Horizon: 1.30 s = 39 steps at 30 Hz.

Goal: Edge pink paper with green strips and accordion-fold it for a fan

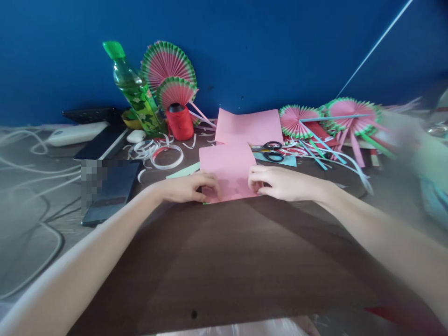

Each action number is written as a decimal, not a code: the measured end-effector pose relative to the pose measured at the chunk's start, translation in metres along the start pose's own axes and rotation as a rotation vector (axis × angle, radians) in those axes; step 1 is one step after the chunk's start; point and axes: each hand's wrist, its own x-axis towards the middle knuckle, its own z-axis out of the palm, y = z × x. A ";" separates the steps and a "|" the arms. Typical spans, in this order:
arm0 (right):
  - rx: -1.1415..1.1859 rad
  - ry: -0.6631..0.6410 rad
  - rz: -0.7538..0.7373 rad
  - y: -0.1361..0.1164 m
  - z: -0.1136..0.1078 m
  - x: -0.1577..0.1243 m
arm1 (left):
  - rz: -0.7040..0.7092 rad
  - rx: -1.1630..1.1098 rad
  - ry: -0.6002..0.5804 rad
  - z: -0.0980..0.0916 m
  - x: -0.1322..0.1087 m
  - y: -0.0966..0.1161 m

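A pink sheet of paper (pixel 229 161) lies on the dark brown table, its far end curling up a little. A thin bit of green shows at its near left edge. My left hand (pixel 189 187) is closed on the sheet's near left corner, fingers bent on top and thumb by the edge. At the near right corner, my right hand (pixel 276 183) pinches the same sheet with curled fingers. Behind it stands another pink sheet (pixel 248 126), slightly bent. Black-handled scissors (pixel 272 151) lie just beyond my right hand, on light blue paper (pixel 290 160).
Pink-and-green pleated paper fans (pixel 168 65) lean on the blue wall beside a green-capped bottle (pixel 135 93) and a red thread spool (pixel 180 123). More fans (pixel 350 114) lie at right. A tape ring (pixel 168 157), paper scraps, a phone (pixel 114 191) and cables are at left.
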 end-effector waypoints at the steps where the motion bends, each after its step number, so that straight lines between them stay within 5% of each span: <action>1: -0.042 -0.004 0.003 -0.003 0.000 -0.001 | -0.029 0.003 0.013 0.000 0.000 0.002; 16: -0.278 -0.006 0.020 -0.018 -0.001 -0.009 | -0.123 0.291 0.087 -0.001 -0.005 0.028; 22: -0.345 0.031 0.077 -0.023 -0.003 -0.008 | -0.104 0.511 0.219 -0.003 -0.008 0.029; 25: -0.382 0.221 0.074 -0.023 -0.010 -0.008 | -0.104 0.513 0.443 -0.011 -0.013 0.033; 31: -0.314 0.935 -0.020 -0.031 -0.022 -0.014 | -0.002 0.421 1.148 -0.022 -0.023 0.053; 35: -0.218 1.191 -0.030 -0.041 -0.024 -0.021 | 0.103 0.364 1.328 -0.019 -0.026 0.069; 39: -0.035 1.187 0.028 -0.045 -0.026 -0.024 | 0.027 0.114 1.368 -0.017 -0.027 0.078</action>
